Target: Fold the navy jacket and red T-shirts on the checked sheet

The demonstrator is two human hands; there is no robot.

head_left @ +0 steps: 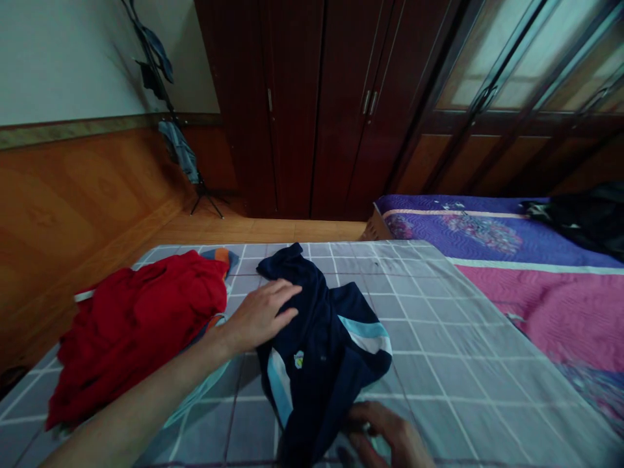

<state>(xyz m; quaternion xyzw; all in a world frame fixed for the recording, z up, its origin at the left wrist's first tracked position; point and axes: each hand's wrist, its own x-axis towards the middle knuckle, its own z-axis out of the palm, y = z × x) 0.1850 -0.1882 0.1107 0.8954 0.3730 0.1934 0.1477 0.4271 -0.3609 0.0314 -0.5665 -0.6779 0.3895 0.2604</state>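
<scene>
A navy top [316, 338] with light blue and white stripes and a small badge lies rumpled on the checked sheet. My left hand [263, 312] rests over its upper left part, palm down, with fingers stretched out and thumb apart. At the top's lower right edge, my right hand [385, 432] has its thumb and forefinger bent together, seeming to pinch the fabric; the lower frame edge cuts off part of this hand. Left of the navy top is a heap of red clothing [146, 318], partly behind my left forearm.
Grey checked cloth [429, 338] covers the surface before me. A bed [526, 292] with a purple and pink cover stands right, a dark bundle [585, 218] on it. Behind are a dark red wardrobe [312, 110] and a clothes stand [180, 153].
</scene>
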